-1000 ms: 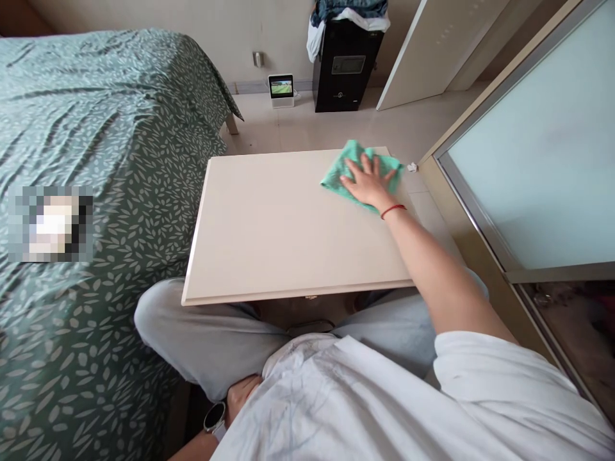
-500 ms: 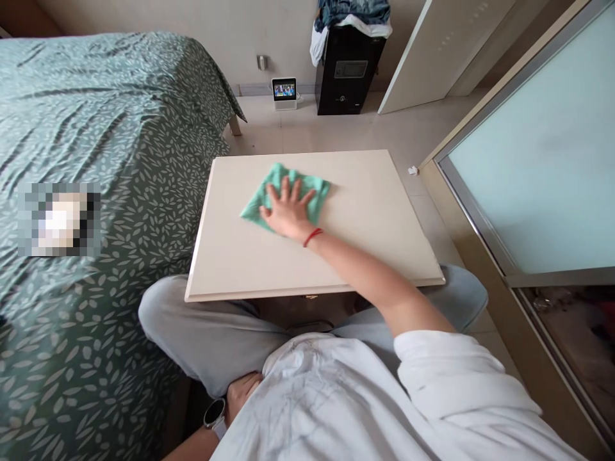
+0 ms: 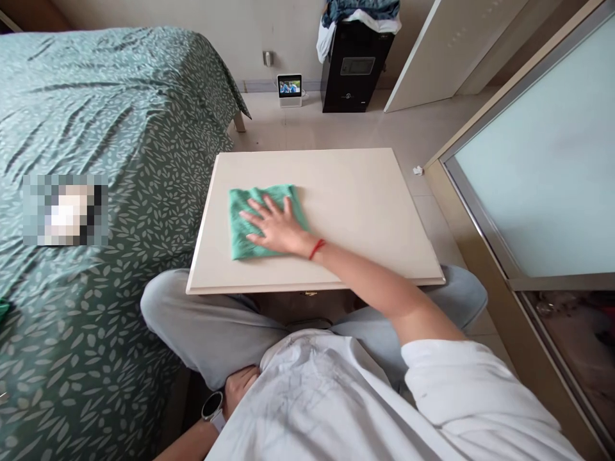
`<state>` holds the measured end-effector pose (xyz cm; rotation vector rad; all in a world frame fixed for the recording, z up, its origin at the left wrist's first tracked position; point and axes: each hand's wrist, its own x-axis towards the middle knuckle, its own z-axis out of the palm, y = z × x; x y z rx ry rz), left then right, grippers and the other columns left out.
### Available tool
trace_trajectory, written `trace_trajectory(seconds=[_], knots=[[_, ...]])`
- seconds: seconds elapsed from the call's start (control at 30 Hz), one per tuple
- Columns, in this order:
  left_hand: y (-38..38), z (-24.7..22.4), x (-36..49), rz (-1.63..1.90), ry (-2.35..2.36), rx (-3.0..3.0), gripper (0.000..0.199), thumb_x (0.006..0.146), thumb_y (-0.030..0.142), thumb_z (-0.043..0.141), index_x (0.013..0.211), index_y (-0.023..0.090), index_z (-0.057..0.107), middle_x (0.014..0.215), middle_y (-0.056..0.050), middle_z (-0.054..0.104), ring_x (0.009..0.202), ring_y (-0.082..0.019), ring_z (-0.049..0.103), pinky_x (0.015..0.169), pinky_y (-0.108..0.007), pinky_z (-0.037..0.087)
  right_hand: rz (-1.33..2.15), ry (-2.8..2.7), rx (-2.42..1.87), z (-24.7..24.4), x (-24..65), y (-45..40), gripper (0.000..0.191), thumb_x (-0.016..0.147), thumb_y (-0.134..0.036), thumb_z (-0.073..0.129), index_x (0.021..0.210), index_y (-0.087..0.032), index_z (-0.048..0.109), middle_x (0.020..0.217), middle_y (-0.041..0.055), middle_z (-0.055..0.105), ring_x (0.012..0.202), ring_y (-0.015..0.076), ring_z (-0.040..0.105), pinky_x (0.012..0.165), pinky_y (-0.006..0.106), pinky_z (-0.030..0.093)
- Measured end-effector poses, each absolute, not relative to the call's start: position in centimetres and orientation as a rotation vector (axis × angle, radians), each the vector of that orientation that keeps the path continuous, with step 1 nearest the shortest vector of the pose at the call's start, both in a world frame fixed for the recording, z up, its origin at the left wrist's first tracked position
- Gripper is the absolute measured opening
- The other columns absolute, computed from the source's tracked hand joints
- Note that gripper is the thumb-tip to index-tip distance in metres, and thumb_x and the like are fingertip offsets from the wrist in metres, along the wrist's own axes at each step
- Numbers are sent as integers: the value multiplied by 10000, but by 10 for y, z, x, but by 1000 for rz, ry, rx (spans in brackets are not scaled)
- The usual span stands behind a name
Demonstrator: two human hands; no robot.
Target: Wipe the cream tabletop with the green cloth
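Fingers spread, my right hand [image 3: 275, 225] lies flat on a green cloth [image 3: 240, 240]. The cloth is spread on the left part of a cream tabletop [image 3: 355, 205], which stands before me between my knees. A red string circles my right wrist. My left hand [image 3: 240, 385], with a watch [image 3: 212, 406] on its wrist, rests by my lap against my jeans and white shirt. Its fingers are mostly hidden by the shirt, so what they do is not visible.
A bed with a green leaf-patterned sheet [image 3: 129, 166] runs along the left. By the wall stand a small lit screen [image 3: 289, 87] and a black cabinet [image 3: 353, 73] with clothes on top. A frosted sliding panel [image 3: 542, 160] borders the right side.
My right hand has slid the green cloth left and slightly nearer to me across the tabletop, and the cloth has turned. My left hand has stayed by my lap.
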<state>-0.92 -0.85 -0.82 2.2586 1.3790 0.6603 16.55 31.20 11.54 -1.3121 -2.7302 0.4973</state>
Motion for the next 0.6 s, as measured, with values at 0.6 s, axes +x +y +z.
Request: trace_trajectory(seconds=[0.6], knots=[[-3, 2, -3, 712, 1321, 2277, 342, 790, 326, 329, 474, 197, 347, 422, 36, 397, 369, -70, 382, 400, -199, 236, 271, -1848, -2243, 89, 324, 267, 886, 1138, -576, 455, 1901, -127, 506, 1989, 293, 344, 1825, 671, 262, 1386, 987, 195]])
